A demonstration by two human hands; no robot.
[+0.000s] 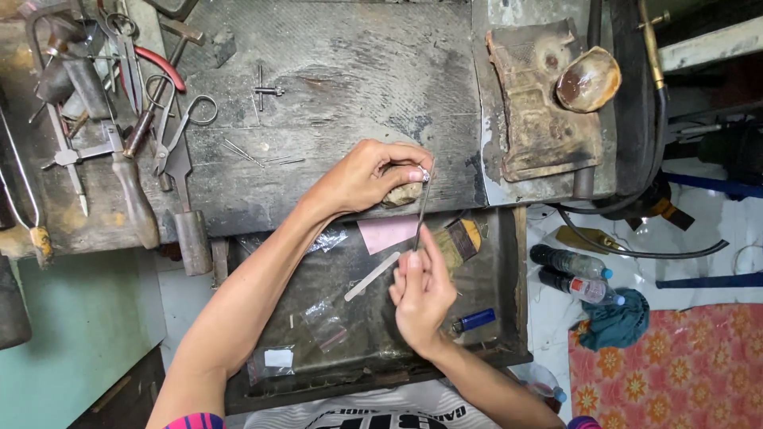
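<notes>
Soft, even daylight fills the frame, brightest on the pale floor (715, 230) at right. The dark counter (334, 79) stays dull, with faint shadows only. Focus is sharp centrally; edges bow slightly

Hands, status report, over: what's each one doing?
Left hand pinching small shiny piece at bench edge. Right hand holding thin file against it. Nothing blocking.
</notes>
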